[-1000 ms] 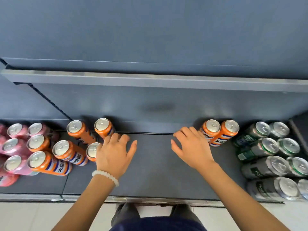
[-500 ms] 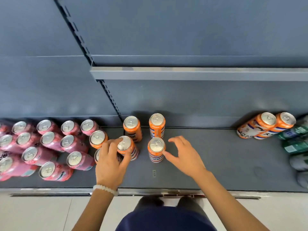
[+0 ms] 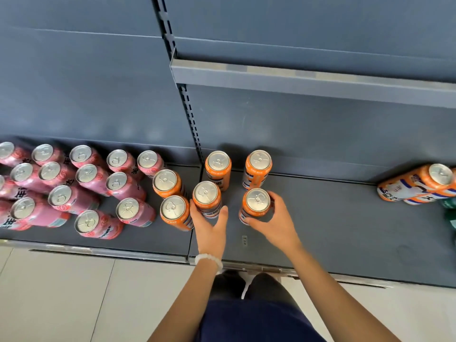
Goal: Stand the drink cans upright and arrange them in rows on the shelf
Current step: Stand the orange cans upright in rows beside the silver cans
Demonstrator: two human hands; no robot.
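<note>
Several orange cans stand upright in the middle of the dark shelf (image 3: 333, 230). My left hand (image 3: 210, 229) grips the front-middle orange can (image 3: 206, 196) from the near side, thumb on its right. My right hand (image 3: 274, 222) wraps around the front-right orange can (image 3: 256, 203), fingers curled behind it. Two more orange cans (image 3: 218, 165) (image 3: 259, 164) stand behind these, and two others (image 3: 165, 182) (image 3: 174, 211) stand to the left.
Several pink cans (image 3: 86, 188) crowd the shelf's left part. Two orange cans (image 3: 419, 183) sit at the far right next to green cans (image 3: 450, 203). An upper shelf edge (image 3: 296, 80) overhangs. The shelf's front lip (image 3: 123, 251) meets the tiled floor.
The view shifted left. My left hand slid down from the can's top to grip its side. My right hand moved in and closed around the front-right orange can.
</note>
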